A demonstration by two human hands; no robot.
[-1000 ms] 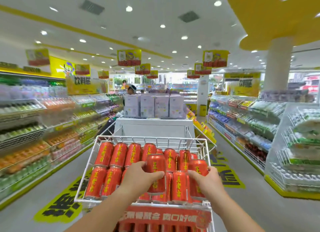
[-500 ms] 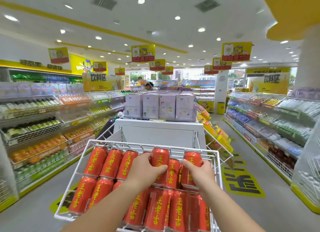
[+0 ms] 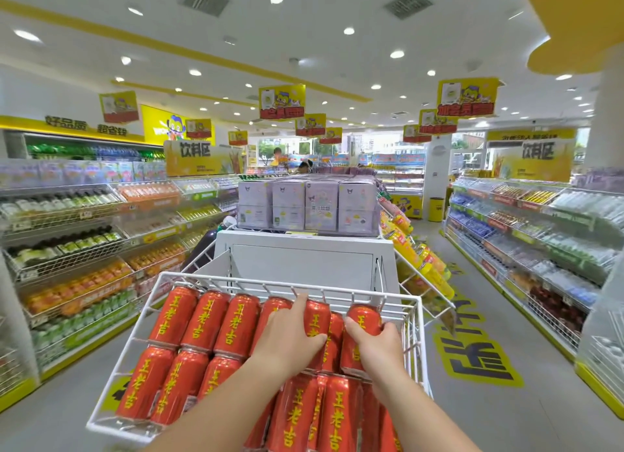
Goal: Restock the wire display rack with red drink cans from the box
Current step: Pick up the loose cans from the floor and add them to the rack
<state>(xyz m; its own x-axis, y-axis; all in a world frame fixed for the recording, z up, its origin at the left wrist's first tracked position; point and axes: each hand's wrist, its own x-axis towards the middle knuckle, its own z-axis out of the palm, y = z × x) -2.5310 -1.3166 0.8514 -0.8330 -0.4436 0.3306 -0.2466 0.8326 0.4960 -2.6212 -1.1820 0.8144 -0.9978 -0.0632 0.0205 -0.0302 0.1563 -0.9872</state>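
Observation:
A white wire display rack (image 3: 153,320) slopes toward me, filled with several red drink cans (image 3: 206,320) lying in rows with yellow characters. My left hand (image 3: 290,336) grips one red can (image 3: 317,316) at the rack's back row, fingers curled over it. My right hand (image 3: 374,345) grips another red can (image 3: 363,320) just to the right, against the rack's right wall. The box is not in view.
A white gondola end (image 3: 304,259) topped with lilac cartons (image 3: 305,205) stands right behind the rack. Drink shelves (image 3: 77,249) line the left aisle, more shelves (image 3: 533,235) the right. Yellow bottles (image 3: 422,265) hang on a side rack. Grey floor with yellow lettering (image 3: 472,353).
Both hands have carried their cans farther back into the rack and lowered them into the back row. The camera has tilted up and moved closer.

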